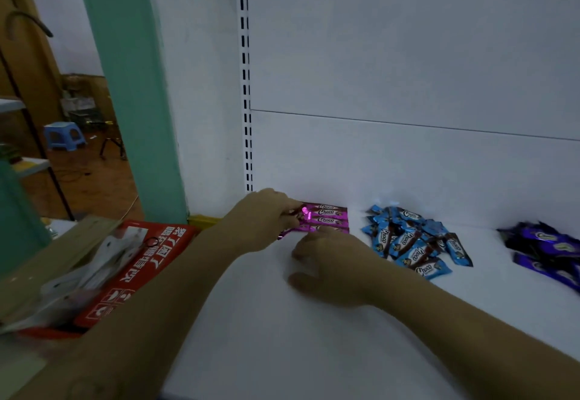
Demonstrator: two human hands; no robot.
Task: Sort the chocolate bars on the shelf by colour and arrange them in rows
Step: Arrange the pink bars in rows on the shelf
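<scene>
Three colour groups of chocolate bars lie on the white shelf (pixel 282 337), seen from the head camera. The pink chocolate bars (pixel 329 216) sit side by side in a neat row at the back left, the blue chocolate bars (pixel 411 239) lie in a loose heap beside them, and the purple chocolate bars (pixel 546 245) are piled well apart at the right. The left hand (pixel 266 220) has its fingers curled, pinching the crimped left ends of the pink row. The right hand (pixel 332 267) rests just in front, its forefinger stretched onto the nearest pink bar and its thumb spread wide, gripping nothing. A red box (pixel 138 267) lies left of the shelf.
</scene>
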